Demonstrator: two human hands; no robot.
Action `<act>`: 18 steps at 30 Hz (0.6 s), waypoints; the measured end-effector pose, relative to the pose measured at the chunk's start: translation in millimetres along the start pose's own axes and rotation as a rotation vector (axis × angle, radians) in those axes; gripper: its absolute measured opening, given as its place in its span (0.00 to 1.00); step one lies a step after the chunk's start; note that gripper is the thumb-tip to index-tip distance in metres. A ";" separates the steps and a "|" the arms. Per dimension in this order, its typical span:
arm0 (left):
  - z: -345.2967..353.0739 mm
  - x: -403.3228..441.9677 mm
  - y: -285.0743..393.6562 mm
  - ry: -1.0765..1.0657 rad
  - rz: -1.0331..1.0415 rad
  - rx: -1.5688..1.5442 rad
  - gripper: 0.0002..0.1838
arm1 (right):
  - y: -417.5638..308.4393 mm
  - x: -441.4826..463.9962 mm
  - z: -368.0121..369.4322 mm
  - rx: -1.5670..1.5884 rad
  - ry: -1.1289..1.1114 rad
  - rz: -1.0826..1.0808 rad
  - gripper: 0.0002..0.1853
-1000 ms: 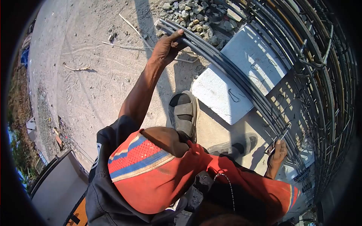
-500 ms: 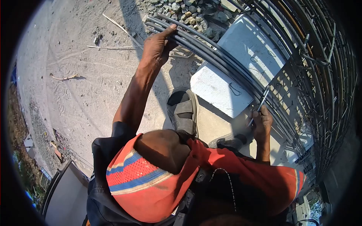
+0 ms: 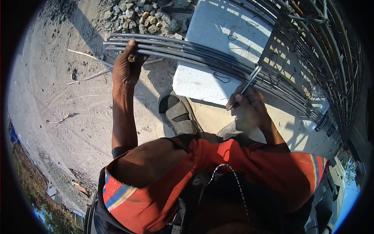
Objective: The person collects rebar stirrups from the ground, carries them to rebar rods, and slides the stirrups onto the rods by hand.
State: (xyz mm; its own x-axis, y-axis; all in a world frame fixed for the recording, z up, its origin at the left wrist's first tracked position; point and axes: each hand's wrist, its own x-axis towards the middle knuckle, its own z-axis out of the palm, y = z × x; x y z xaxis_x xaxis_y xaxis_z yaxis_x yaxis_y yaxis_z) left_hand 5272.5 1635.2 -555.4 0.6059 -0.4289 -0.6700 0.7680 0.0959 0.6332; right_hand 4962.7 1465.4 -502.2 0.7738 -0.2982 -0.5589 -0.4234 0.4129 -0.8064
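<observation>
My left hand (image 3: 126, 64) is closed around several grey steel bars (image 3: 187, 54) near their left ends, thumb on top and fingers beneath. The bars run side by side to the right, above a white block. In my right hand (image 3: 249, 102) is a slim, shiny metal rod (image 3: 249, 82), gripped at its lower part. Its upper end lies across the bars, where it looks doubled or hooked; the exact shape is unclear. Thin bent wire loops (image 3: 222, 77) show beside the bars on the block.
The white block (image 3: 194, 82) lies beyond my sandals (image 3: 180, 115). At right stands a dense stack of curved steel bars (image 3: 331, 58). Broken stones (image 3: 150, 17) are heaped at the top, and dry sticks (image 3: 89, 55) lie on the sandy ground at left.
Both hands and the bars have shifted left in view, and the bars now lie flatter. My right hand has risen, and its metal rod slants more across the bars.
</observation>
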 end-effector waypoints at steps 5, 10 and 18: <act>-19.2 -5.1 -4.6 -0.029 0.129 0.046 0.08 | -15.7 0.2 4.8 0.212 -0.029 0.068 0.07; -25.5 5.4 -8.9 -0.181 0.118 -0.033 0.19 | 14.1 9.5 13.5 0.201 -0.050 -0.039 0.07; -39.8 -0.5 -7.7 -0.457 0.143 -0.192 0.23 | -12.2 22.1 42.0 0.346 -0.323 -0.034 0.16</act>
State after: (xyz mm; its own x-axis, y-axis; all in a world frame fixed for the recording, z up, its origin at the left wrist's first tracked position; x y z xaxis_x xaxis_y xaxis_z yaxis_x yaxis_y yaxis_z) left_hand 5274.6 1670.5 -575.3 0.5884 -0.7440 -0.3167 0.7341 0.3272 0.5950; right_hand 5004.7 1489.9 -496.6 0.9144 -0.0565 -0.4008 -0.2561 0.6861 -0.6809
